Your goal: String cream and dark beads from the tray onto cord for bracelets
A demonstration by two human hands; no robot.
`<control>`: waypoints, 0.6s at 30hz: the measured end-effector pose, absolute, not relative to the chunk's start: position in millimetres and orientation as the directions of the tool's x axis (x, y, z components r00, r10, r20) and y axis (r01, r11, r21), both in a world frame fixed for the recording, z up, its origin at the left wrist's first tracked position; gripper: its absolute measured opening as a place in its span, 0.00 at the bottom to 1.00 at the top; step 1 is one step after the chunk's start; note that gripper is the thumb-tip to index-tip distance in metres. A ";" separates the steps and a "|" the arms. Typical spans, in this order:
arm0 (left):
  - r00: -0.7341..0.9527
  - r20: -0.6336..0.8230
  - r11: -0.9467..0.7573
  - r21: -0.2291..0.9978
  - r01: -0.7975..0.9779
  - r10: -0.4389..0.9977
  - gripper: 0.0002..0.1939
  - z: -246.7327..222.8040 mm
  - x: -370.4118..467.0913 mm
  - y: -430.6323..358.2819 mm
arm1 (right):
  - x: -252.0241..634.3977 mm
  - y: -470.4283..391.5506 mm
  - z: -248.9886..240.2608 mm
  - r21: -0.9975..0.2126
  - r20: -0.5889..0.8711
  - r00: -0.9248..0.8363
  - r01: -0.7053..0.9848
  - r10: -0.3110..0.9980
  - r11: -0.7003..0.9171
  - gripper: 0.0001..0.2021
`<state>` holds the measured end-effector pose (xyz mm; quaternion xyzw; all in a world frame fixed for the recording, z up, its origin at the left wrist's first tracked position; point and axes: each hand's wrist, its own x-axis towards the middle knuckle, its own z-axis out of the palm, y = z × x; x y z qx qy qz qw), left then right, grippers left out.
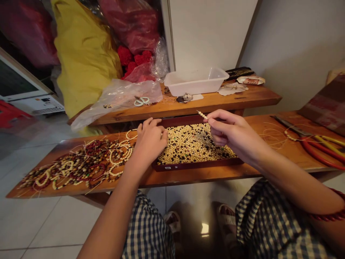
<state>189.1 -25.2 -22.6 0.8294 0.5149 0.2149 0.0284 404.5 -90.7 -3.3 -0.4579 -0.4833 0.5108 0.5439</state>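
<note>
My right hand (229, 131) pinches a short strand of pale beads (202, 115) between thumb and fingertips. A thin tip sticks out at the strand's upper left end; I cannot tell whether it is needle or thread. Below it is a dark red tray (199, 164) full of small loose beads (188, 144), mostly cream with dark ones mixed in. My left hand (152, 140) hovers palm down over the tray's left end. Its fingers are bent and somewhat apart, with nothing visible in them. Beside it lies a pile of strung bead bracelets (81, 163), cream, brown and dark red.
On the right of the wooden bench (167, 178) lie pliers (309, 140), loose thread and a cardboard box (327, 104). A second bench behind holds a white plastic tub (196, 82), scissors (141, 101) and a clear plastic bag (118, 95). Large yellow (83, 46) and red bags stand behind.
</note>
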 end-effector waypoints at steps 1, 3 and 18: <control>0.377 0.299 -0.440 0.183 0.879 0.877 0.16 -23.9 186.1 -26.6 | 404.8 -90.8 -3.0 -0.993 0.047 0.012 -0.112 0.999 0.048 0.02; 0.378 0.273 -0.410 0.070 0.909 0.885 0.15 -26.5 181.6 -29.2 | 404.6 -91.5 -2.2 -0.994 0.026 0.012 -0.106 1.000 0.027 0.03; 0.377 0.235 -0.384 -0.020 0.923 0.896 0.10 -37.8 175.0 -20.6 | 400.0 -97.6 0.8 -0.997 -0.012 -0.040 -0.071 0.999 -0.015 0.04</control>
